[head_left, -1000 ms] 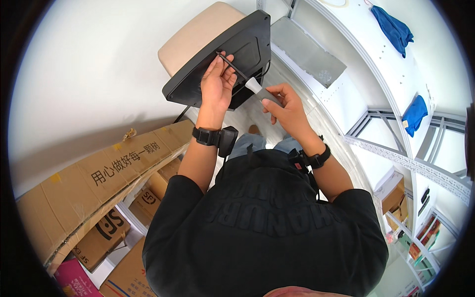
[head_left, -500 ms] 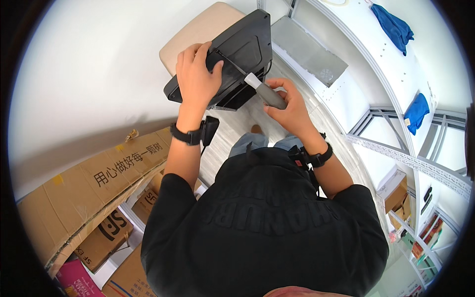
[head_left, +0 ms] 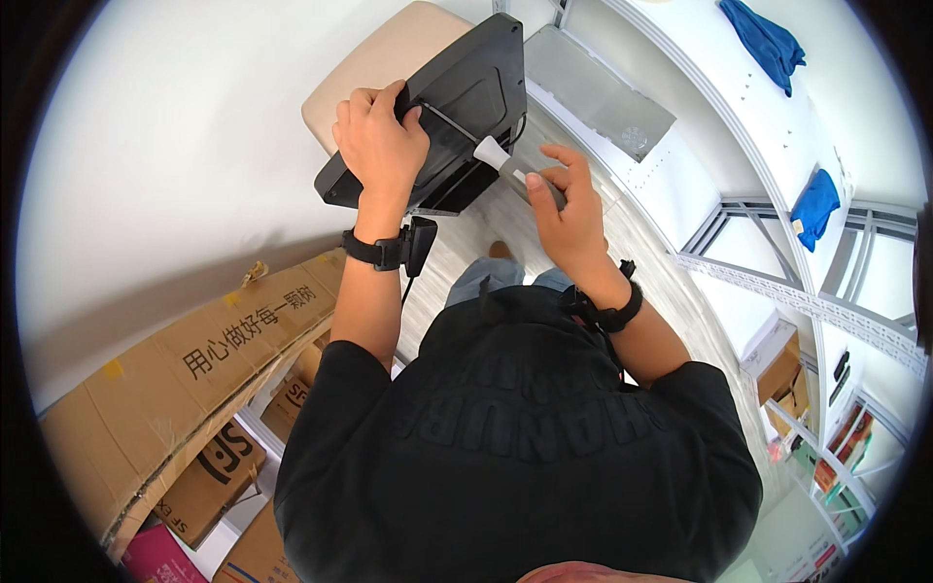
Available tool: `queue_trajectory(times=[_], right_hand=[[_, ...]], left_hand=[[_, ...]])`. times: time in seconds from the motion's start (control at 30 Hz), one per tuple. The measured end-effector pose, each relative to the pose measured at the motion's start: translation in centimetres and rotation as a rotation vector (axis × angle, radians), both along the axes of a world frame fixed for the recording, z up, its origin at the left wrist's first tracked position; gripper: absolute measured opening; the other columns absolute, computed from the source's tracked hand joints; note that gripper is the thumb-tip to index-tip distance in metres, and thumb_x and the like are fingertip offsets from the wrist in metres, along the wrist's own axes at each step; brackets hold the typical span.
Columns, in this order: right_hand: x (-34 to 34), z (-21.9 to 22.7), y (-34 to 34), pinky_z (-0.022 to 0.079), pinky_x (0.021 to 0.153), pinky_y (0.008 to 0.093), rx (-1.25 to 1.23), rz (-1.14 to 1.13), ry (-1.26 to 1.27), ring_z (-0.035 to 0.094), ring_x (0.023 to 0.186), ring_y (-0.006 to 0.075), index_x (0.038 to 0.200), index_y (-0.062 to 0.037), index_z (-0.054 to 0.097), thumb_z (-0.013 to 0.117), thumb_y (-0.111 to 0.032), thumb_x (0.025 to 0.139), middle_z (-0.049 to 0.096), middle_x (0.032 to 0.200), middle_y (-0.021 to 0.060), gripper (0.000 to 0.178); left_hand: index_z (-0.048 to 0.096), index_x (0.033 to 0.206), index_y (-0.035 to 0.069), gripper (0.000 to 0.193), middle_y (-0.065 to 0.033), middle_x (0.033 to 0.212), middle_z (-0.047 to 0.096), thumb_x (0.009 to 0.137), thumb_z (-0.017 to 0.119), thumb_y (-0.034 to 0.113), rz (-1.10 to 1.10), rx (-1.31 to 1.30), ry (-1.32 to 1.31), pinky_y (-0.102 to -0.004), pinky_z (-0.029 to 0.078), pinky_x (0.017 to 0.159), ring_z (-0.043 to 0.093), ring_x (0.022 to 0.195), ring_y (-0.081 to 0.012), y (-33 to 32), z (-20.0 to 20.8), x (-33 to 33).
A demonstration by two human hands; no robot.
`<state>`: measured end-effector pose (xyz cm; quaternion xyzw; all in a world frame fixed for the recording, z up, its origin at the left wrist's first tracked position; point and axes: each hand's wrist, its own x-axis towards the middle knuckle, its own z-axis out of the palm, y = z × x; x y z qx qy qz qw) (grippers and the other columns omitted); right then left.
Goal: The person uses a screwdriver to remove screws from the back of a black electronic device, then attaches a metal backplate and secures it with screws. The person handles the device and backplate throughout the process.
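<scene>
A flat black plastic device (head_left: 476, 97) with rounded corners leans tilted against a beige padded seat (head_left: 369, 58). My left hand (head_left: 381, 141) is closed over its upper left edge, thumb on the near face. In my right hand (head_left: 571, 209) is a screwdriver (head_left: 507, 167) with a grey handle and white collar. Its thin shaft slants up and left to the device's face, the tip close to my left thumb. My right thumb lies on the handle with the index finger raised off it; the lower fingers are partly hidden.
A long cardboard box (head_left: 194, 360) stands at the left by the white wall, with smaller cartons (head_left: 214, 476) below it. White metal shelving (head_left: 748, 262) curves along the right, with blue cloths (head_left: 816, 209) on it. A grey panel (head_left: 598, 87) lies behind the device.
My right hand has shifted its grip on the screwdriver: the thumb now lies along the handle and the index finger is lifted. My left hand stays on the device's edge.
</scene>
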<state>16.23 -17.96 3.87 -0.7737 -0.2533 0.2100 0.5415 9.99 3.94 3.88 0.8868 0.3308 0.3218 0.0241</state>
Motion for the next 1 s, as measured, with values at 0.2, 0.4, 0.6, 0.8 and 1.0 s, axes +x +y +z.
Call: queue_trajectory(times=[0.2, 0.4, 0.6, 0.8, 1.0], right_hand=[[-0.1, -2.1, -0.1, 0.049, 0.07, 0.0318, 0.258, -0.026, -0.075, 0.062, 0.08, 0.0202, 0.126, -0.0049, 0.044, 0.071, -0.015, 0.084, 0.058, 0.108, 0.0109, 0.051], [-0.8, -1.9, -0.5, 0.049, 0.067, 0.0316, 0.24, -0.123, -0.081, 0.06, 0.07, 0.02, 0.129, -0.0037, 0.039, 0.069, -0.015, 0.086, 0.062, 0.092, 0.0105, 0.054], [-0.2, -2.0, -0.4, 0.047, 0.062, 0.0325, 0.11, -0.099, -0.175, 0.057, 0.066, 0.0193, 0.131, -0.0013, 0.036, 0.067, -0.017, 0.088, 0.06, 0.086, 0.0103, 0.055], [-0.7, -2.6, -0.1, 0.046, 0.075, 0.0299, 0.335, -0.106, -0.282, 0.053, 0.083, 0.016, 0.132, -0.0031, 0.035, 0.064, -0.013, 0.09, 0.053, 0.099, 0.0093, 0.052], [0.1, -3.3, -0.9, 0.048, 0.073, 0.0345, 0.178, -0.038, 0.028, 0.058, 0.081, 0.0218, 0.131, -0.0004, 0.033, 0.071, -0.019, 0.086, 0.053, 0.104, 0.0147, 0.062]], left_hand=[[0.073, 0.099, 0.013, 0.034, -0.0034, 0.088, 0.061, 0.066, 0.079, 0.013, 0.016, 0.001, 0.003, -0.0378, 0.044, 0.076, 0.056, 0.086, -0.0256, 0.0, 0.0, 0.2], [0.073, 0.098, 0.013, 0.033, -0.003, 0.089, 0.061, 0.066, 0.079, 0.013, 0.02, -0.005, -0.002, -0.0375, 0.043, 0.077, 0.056, 0.087, -0.0248, 0.0, -0.1, 0.2], [0.073, 0.099, 0.014, 0.033, -0.0023, 0.089, 0.06, 0.066, 0.078, 0.012, 0.02, 0.006, 0.0, -0.0374, 0.043, 0.077, 0.056, 0.087, -0.0246, -0.2, -0.1, 0.2], [0.071, 0.097, 0.014, 0.035, -0.0004, 0.089, 0.056, 0.063, 0.079, 0.011, -0.005, -0.003, -0.043, -0.0372, 0.039, 0.076, 0.053, 0.087, -0.0235, 0.1, -0.7, 0.2], [0.071, 0.097, 0.014, 0.035, -0.0004, 0.089, 0.056, 0.063, 0.079, 0.011, -0.002, 0.004, -0.04, -0.037, 0.039, 0.076, 0.053, 0.087, -0.0235, 0.0, -0.7, 0.1]])
